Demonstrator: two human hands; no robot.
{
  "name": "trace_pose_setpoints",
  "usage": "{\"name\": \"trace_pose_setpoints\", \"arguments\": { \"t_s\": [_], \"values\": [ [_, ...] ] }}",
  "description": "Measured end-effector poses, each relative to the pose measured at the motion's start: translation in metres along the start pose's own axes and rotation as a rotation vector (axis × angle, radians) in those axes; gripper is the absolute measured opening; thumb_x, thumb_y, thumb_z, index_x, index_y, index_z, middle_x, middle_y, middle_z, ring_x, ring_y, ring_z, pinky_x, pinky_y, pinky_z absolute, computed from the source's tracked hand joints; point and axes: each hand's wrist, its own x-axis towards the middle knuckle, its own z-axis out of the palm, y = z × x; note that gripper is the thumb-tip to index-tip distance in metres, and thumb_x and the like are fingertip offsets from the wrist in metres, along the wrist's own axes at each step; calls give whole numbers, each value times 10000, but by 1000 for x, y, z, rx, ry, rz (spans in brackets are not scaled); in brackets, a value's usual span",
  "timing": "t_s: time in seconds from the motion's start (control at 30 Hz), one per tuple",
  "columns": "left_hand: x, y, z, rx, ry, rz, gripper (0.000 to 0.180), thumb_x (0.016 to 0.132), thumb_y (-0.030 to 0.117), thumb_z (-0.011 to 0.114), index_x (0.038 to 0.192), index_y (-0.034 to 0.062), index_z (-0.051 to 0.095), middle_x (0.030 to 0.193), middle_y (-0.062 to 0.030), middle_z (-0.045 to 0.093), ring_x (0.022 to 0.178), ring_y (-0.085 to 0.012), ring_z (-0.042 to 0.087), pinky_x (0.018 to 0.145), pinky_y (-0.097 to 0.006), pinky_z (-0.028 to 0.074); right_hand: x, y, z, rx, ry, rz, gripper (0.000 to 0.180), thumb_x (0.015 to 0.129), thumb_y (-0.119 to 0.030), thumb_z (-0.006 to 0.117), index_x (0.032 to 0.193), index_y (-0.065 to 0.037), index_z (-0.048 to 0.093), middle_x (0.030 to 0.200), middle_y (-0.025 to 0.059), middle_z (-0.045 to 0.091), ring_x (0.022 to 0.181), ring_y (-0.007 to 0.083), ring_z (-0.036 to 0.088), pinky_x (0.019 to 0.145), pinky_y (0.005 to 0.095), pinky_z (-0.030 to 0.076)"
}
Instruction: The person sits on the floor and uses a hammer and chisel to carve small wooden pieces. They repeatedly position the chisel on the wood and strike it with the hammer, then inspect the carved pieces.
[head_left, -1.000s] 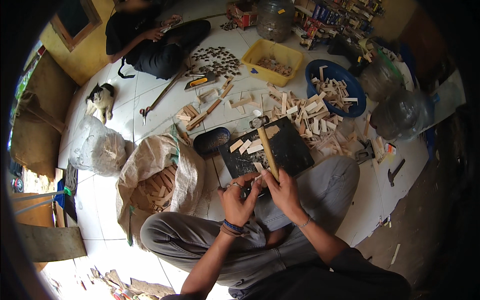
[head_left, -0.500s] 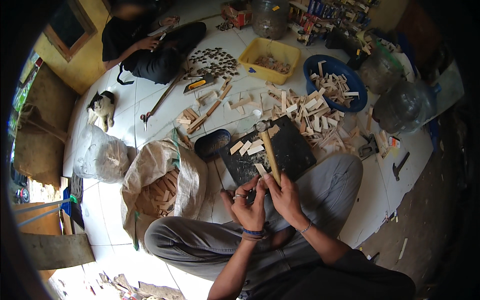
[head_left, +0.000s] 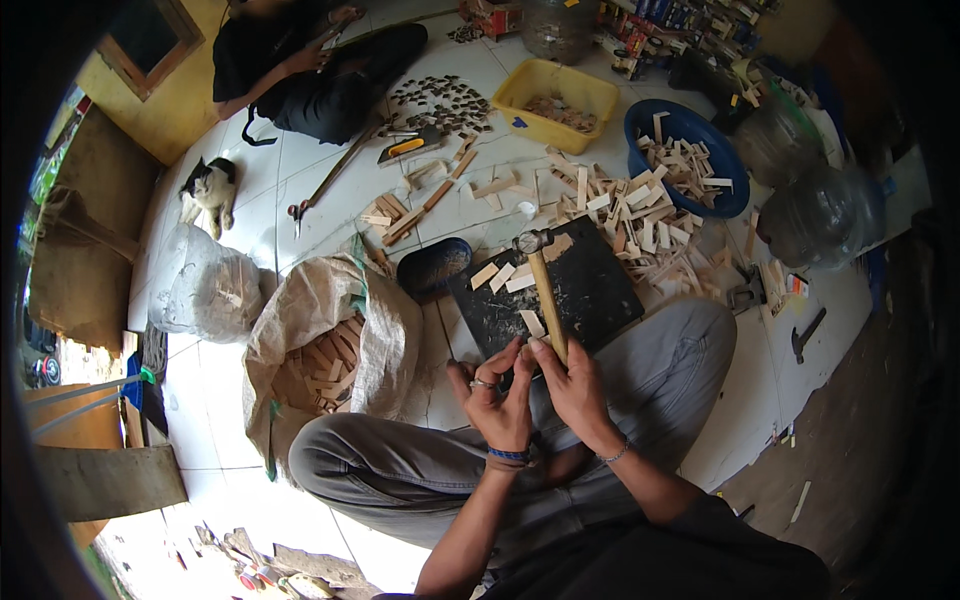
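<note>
Your right hand (head_left: 578, 385) grips the hammer (head_left: 545, 290) w/ fingers closed round the handle's near end, head far over the black board (head_left: 575, 290). Left hand (head_left: 500, 395) pinches sth small beside it, can't tell what. Sack (head_left: 330, 350) sits left, w/in reach.

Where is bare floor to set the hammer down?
Bare tile lies between the cat and the open sack, above the white bag. Right of the dark board, toward the blue basin, wood pieces crowd the floor.
</note>
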Motion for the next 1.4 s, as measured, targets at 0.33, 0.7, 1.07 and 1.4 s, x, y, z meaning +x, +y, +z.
{"name": "trace_pose_setpoints", "arguments": {
  "t_s": [0.33,0.7,1.07,1.4],
  "values": [
    [4,21,-6,31,-26,25,56,909,93,806,949,75,771,1085,-56,802,1020,-159,536,1021,-349,354,-4,-35,-88,-349,-349,-112,483,1083,-149,552,1550,-72,458,1232,260,699,933,388,744,731,409,571],
    [4,15,-13,-11,-33,37,111,875,119,804,947,42,769,1059,-79,797,991,-227,736,916,-345,502,-24,-62,-128,-731,-622,-249,560,997,17,611,1538,-71,496,1208,233,685,1046,344,730,825,394,569],
    [7,9,-11,-10,-46,75,128,891,180,799,928,62,766,1060,-51,800,1000,-198,740,927,-338,470,-33,-52,-135,-936,-618,-270,611,945,89,615,1530,-35,491,1226,230,713,1042,357,748,820,397,613],
    [5,8,-12,-24,-45,56,145,885,197,805,935,64,773,1057,-49,801,995,-206,739,929,-344,478,-35,-37,-136,-659,-460,-529,604,956,97,587,1535,-41,483,1235,250,704,1048,361,744,833,406,596]
  ]
}}
